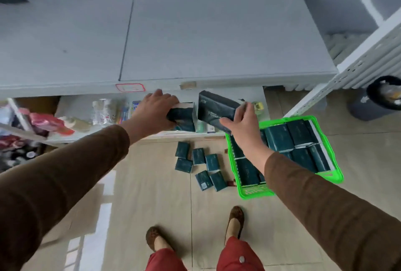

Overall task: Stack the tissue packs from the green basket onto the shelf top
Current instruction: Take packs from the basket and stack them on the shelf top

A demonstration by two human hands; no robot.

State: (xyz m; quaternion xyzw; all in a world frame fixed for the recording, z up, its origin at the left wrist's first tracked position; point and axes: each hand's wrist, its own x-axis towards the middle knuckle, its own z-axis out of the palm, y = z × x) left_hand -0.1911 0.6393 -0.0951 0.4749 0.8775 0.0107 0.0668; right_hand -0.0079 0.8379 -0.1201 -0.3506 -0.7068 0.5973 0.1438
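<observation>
Gripping one glossy dark-teal rectangular tissue pack [183, 115] in the left hand [155, 109], another [217, 109] clutched in the right hand [240, 123], below the smooth white shelf top [195, 38]; more fill the bright green plastic basket [334, 175].

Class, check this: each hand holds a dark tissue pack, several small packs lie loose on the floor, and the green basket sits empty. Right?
Not quite: the head view shows the green basket full of tissue packs. The rest stands.
</observation>
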